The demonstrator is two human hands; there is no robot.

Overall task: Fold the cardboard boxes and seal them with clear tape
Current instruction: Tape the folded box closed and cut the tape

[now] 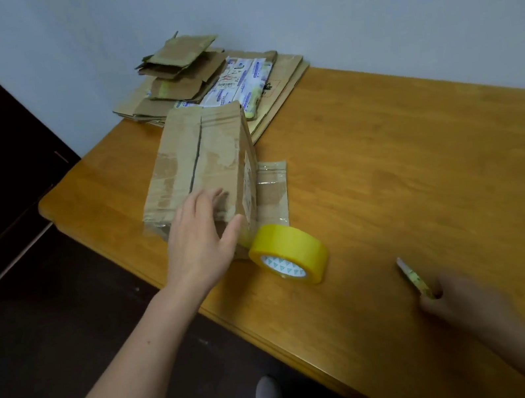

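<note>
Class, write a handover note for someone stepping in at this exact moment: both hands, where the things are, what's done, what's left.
Left hand: flat on the near end of the box, on the table.
Right hand: blurred, grips what looks like a small cutter.
Tape roll: on the table by the box's near corner.
Done: one box folded up.
Left: its top seam still gapes, and fresh tape can't be made out. Seal it, then do the flat cardboard stacked at the far end.
</note>
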